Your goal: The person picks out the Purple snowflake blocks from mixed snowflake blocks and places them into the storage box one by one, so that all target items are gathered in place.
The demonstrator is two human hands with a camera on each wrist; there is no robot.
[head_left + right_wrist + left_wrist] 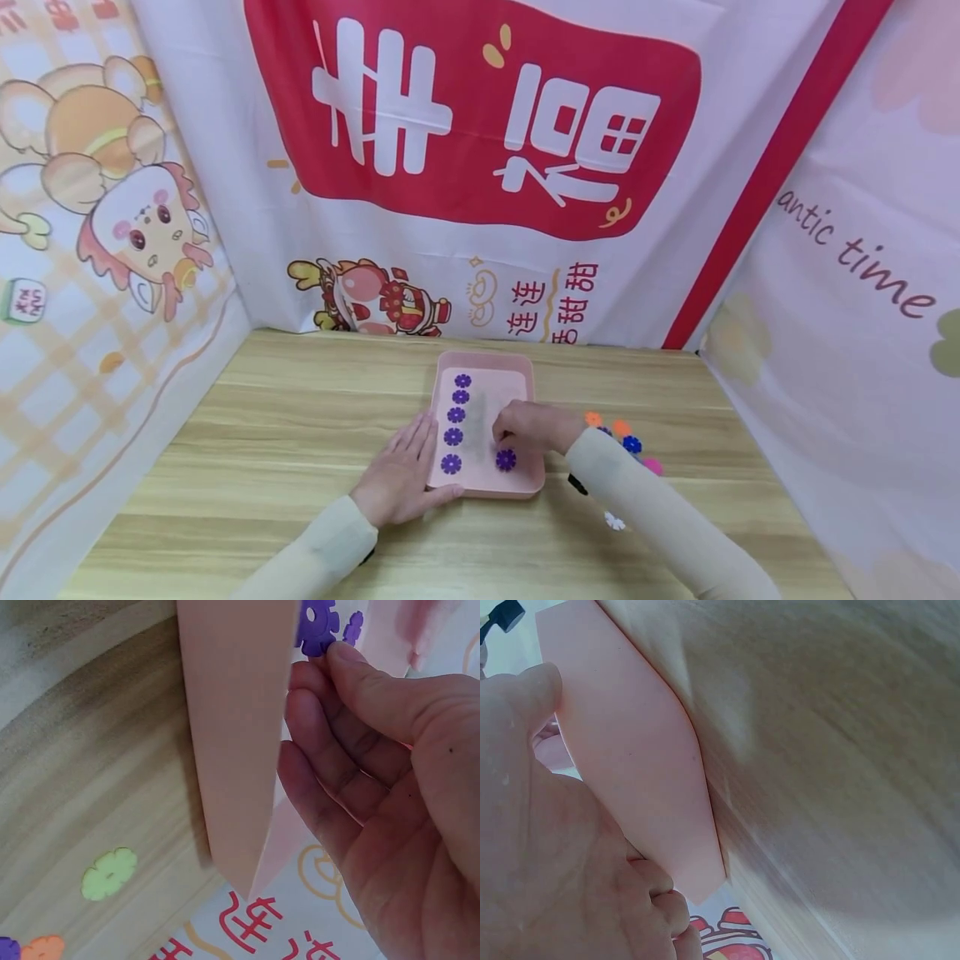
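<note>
A shallow pink tray [489,361] lies on the table, with a column of several purple flower-shaped discs [456,414] along its left side. My left hand [399,475] lies against the tray's left front corner, fingers straight along the left wall and thumb stretched along the front rim. Over the right part of the tray is my right hand [536,425]. Its thumb and index finger pinch the edge of another purple disc [318,628] near the front right, also visible as a purple disc [506,459] in the head view. The other right fingers are curled.
Right of the tray, partly behind my right sleeve [660,517], lie loose discs: orange [622,427], blue [632,444], pink [653,467] and white [614,521]. A light green disc [109,874] shows in the right wrist view. Printed cloths [480,125] enclose the wooden table [322,392].
</note>
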